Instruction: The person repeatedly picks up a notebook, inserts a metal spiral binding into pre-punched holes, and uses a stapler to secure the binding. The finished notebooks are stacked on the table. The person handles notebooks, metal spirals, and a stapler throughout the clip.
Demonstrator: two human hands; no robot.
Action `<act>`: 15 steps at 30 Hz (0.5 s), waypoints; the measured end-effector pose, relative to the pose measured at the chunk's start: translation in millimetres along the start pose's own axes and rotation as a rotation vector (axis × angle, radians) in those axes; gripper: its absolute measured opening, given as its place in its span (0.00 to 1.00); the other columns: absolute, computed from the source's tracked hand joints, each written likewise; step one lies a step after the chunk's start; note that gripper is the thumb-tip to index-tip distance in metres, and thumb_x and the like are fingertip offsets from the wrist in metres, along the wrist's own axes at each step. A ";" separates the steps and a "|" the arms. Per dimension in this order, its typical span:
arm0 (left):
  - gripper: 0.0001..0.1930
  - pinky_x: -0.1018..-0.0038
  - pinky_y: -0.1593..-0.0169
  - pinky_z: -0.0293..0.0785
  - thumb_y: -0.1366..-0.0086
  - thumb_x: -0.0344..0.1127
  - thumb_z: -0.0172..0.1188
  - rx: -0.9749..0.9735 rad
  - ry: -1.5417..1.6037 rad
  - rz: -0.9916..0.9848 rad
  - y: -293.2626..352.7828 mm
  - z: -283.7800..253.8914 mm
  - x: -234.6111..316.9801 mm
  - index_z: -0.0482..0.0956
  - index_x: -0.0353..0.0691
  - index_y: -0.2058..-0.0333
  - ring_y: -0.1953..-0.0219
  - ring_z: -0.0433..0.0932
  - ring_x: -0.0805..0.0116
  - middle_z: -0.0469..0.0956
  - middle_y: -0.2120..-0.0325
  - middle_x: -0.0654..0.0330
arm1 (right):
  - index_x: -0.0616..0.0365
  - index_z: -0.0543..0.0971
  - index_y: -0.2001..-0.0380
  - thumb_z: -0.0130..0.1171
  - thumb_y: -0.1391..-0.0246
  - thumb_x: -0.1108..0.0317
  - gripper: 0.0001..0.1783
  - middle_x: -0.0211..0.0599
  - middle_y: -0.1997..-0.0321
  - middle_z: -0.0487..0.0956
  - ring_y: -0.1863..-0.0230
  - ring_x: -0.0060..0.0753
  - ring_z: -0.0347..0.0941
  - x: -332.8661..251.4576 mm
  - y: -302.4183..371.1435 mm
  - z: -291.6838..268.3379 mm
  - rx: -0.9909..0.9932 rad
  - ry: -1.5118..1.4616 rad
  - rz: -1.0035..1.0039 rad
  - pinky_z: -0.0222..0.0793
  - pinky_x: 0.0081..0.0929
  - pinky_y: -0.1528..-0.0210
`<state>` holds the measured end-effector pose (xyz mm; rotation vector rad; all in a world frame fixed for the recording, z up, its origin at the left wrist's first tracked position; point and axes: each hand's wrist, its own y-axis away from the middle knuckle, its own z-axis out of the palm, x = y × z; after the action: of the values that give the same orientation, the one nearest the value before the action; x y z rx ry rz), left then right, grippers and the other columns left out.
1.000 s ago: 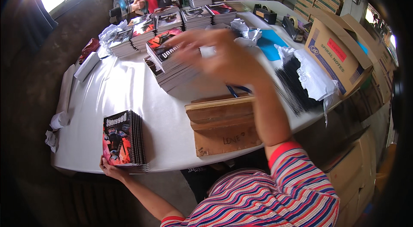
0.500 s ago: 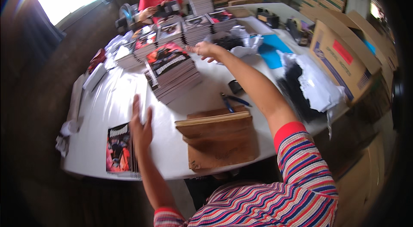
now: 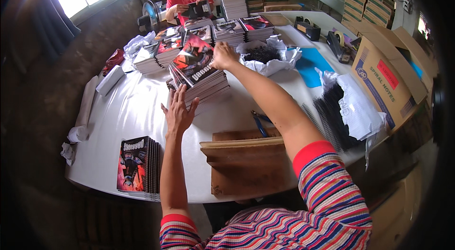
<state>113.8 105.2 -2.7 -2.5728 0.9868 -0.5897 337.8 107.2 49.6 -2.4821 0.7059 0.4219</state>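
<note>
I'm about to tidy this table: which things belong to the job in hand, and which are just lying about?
Apparently part of the job:
booklet stack, right hand gripping its top booklets, left hand beside it
coil-bound booklets, near left
probably black coils and pliers

Apparently just lying about:
blue sheet
tape dispenser
white paper roll

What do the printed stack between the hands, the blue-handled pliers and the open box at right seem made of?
Printed stack: paper, likely with smooth card covers; thin pale layers show at its edge. Pliers: probably dark metal, the handles perhaps plastic-coated, being blue. Open box: matt brown cardboard, by its stiff, folded flaps.
</note>
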 end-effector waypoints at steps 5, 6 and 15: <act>0.34 0.44 0.38 0.41 0.40 0.58 0.50 0.013 -0.014 0.009 -7.4 -22.1 22.0 0.61 0.39 0.43 0.34 0.46 0.57 0.59 0.41 0.51 | 0.59 0.66 0.59 0.70 0.66 0.62 0.31 0.48 0.66 0.77 0.62 0.51 0.75 21.6 -5.3 -46.8 0.115 -0.644 -0.066 0.71 0.35 0.57; 0.35 0.50 0.38 0.43 0.41 0.54 0.54 0.076 0.284 0.004 0.1 -32.6 24.9 0.59 0.36 0.42 0.34 0.47 0.57 0.59 0.42 0.47 | 0.59 0.66 0.61 0.73 0.68 0.61 0.32 0.49 0.68 0.77 0.61 0.50 0.75 15.4 12.3 -67.5 0.159 -0.675 -0.051 0.70 0.35 0.57; 0.29 0.76 0.49 0.67 0.39 0.30 0.57 0.460 1.960 -0.121 122.8 -79.4 132.5 0.56 0.36 0.41 0.53 0.72 0.69 0.72 0.53 0.56 | 0.56 0.58 0.54 0.67 0.57 0.72 0.32 0.40 0.59 0.73 0.63 0.30 0.74 -1.8 252.6 -122.8 0.037 -1.666 0.097 0.78 0.28 0.74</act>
<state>96.6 -85.0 47.2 -0.9543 0.7422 -2.9753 213.6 -144.7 50.5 -1.2400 0.0623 2.0195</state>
